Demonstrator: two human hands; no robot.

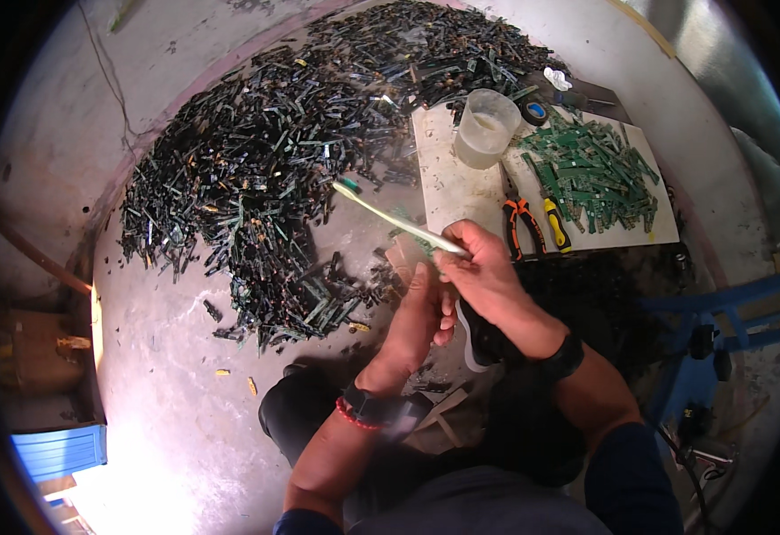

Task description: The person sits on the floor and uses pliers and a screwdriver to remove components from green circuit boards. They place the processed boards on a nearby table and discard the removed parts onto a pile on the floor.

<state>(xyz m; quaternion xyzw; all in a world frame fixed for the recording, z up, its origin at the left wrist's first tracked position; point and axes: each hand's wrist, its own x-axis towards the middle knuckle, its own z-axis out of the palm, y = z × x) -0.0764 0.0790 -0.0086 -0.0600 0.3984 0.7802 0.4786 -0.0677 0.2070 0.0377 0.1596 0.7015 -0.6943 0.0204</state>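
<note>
Carefully, I hold the pale toothbrush [399, 221] in my right hand [486, 275]: the thumb and fingers pinch it near the end of its handle, and its head points away from me, over the floor beside the dark heap of strips [265, 169]. My left hand [413, 314] is just below, with its fingers curled and very near the right ones; whether they pinch some small piece, I cannot tell. For good control, I think the grip should be firm but not hard, and a little nearer to the head, because such a long free part can easily bend or swing. The left fingers should stay below the handle, out of its way. The cup [488, 125] with cloudy liquid stands on the board [443, 201], so my right elbow must move gently.
</note>
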